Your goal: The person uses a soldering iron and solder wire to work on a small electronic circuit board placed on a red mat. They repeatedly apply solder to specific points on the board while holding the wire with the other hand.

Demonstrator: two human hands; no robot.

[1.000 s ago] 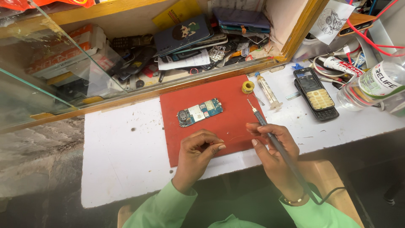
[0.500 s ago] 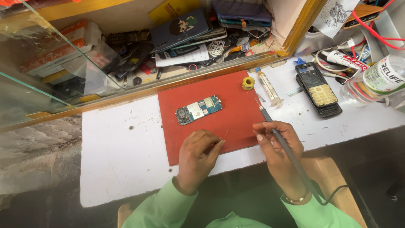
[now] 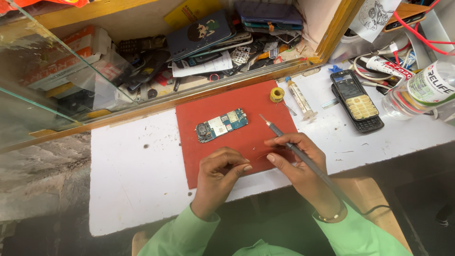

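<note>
White workbench, cluttered at its far edge, is filling the view from above, with a red work mat (image 3: 246,106) lying on its middle. Sitting on the far part of that mat is a small blue circuit board (image 3: 222,125), bare and untouched. Near it, the right hand (image 3: 297,161) is gripping a soldering iron (image 3: 289,144) like a pen, fingers closed around the shaft, tip pointing far-left and hovering just right of the board. The left hand (image 3: 219,176) is resting on the mat's near edge, fingers curled and thumb and forefinger pressed together; whether they are pinching the thin wire between the hands is too fine to tell. A yellow solder spool (image 3: 277,94) and a syringe (image 3: 299,96) are lying at the mat's far-right corner, and a black keypad phone (image 3: 356,100) is lying further right. The board is looking loose, so a nudge from the tip could be sliding it; the cord trailing past the wrist could be snagging.
</note>
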